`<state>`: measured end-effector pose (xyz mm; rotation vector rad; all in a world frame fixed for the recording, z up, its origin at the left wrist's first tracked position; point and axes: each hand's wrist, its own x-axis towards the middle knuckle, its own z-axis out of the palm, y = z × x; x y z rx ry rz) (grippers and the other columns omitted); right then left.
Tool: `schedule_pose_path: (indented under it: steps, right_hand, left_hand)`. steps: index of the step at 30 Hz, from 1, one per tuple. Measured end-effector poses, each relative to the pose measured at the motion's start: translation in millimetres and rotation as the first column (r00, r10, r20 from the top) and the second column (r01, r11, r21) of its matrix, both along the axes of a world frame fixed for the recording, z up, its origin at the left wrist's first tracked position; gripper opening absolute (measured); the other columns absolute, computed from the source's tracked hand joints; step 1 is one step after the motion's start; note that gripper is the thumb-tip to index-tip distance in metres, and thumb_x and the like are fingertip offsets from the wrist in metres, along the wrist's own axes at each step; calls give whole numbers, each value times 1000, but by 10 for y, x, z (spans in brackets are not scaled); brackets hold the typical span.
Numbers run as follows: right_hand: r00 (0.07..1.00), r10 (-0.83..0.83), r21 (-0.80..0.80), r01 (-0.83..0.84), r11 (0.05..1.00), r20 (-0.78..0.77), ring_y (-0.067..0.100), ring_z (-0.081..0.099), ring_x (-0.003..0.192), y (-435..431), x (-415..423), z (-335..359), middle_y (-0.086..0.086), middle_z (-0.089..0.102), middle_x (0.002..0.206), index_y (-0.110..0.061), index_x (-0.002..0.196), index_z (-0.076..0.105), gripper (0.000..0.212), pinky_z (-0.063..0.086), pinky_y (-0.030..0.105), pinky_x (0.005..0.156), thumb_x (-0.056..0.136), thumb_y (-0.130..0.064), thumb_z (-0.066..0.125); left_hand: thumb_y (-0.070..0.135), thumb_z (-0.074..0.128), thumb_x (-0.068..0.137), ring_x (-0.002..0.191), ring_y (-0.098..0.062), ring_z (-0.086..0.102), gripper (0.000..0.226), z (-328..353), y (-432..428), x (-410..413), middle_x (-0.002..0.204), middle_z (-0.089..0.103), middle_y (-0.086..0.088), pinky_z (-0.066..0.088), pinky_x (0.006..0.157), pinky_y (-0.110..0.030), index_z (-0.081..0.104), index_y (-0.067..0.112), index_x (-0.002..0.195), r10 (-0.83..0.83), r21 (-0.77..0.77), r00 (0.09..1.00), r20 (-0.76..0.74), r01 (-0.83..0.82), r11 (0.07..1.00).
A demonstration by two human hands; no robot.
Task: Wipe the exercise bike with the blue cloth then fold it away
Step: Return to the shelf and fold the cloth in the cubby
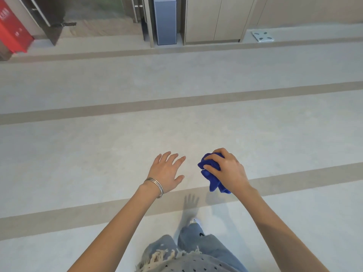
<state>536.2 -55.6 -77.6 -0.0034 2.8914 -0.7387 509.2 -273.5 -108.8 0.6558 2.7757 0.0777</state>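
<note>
My right hand (227, 169) is closed around a bunched blue cloth (213, 179), whose loose end hangs down below my wrist. My left hand (167, 169) is stretched out beside it, palm down, fingers spread, holding nothing; silver bangles circle its wrist. Both hands hover over the pale floor in front of me. No exercise bike shows in the head view.
Pale floor with beige stripes (176, 104) runs ahead. Along the far wall stand wooden cabinets (214, 18), a tall blue-grey unit (165, 20), a red box (13, 30) at far left and a flat scale (262, 36) at right. My jeans and a shoe (196, 221) show below.
</note>
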Motion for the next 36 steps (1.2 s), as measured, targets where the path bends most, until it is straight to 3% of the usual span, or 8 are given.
schedule_pose_path:
  steps: [8, 12, 27, 32, 36]
  right_hand:
    - [997, 45, -63, -42, 997, 55, 16, 53, 101, 465, -655, -126, -12, 49, 118, -33, 104, 63, 19, 49, 35, 79, 89, -39, 53]
    - [997, 42, -60, -38, 998, 70, 13, 53, 100, 623, -1108, -201, -14, 49, 117, -37, 104, 62, 18, 48, 31, 78, 90, -42, 51]
    - [998, -58, -64, 57, 996, -17, 14, 50, 105, 638, -3710, 122, -13, 48, 120, -33, 106, 63, 19, 46, 30, 79, 90, -39, 54]
    - [997, -45, -31, 43, 999, -59, 16, 52, 102, 587, -4209, 86, -10, 51, 120, -30, 104, 65, 18, 48, 32, 77, 90, -36, 56]
    - [1000, -27, -29, 27, 999, -1, 16, 51, 102, 648, -4620, -11, -12, 49, 121, -31, 106, 62, 20, 44, 28, 75, 93, -39, 49]
  left_hand:
    - [48, 39, 93, 144, -25, 12, 63, -90, 518, -638, 156, 19, 1, 12, 119, -41, 13, 29, 148, 11, -18, 997, 80, -9, 1000]
    - [48, 39, 93, 144, -25, 11, 63, -128, 619, -1104, 156, 18, 1, 12, 119, -41, 13, 29, 148, 15, -22, 995, 97, -13, 1000]
    - [49, 38, 93, 144, -25, 12, 64, 111, 717, -3889, 156, 19, 0, 11, 118, -41, 13, 28, 148, -80, -20, 997, 1, 80, 997]
    - [49, 38, 93, 144, -25, 12, 64, 142, 668, -4426, 156, 20, 0, 11, 118, -42, 14, 28, 148, -70, -13, 997, -14, 70, 997]
    - [50, 38, 92, 144, -26, 12, 64, 46, 626, -4766, 156, 17, -1, 12, 118, -42, 13, 28, 148, -54, -38, 999, 9, 54, 998]
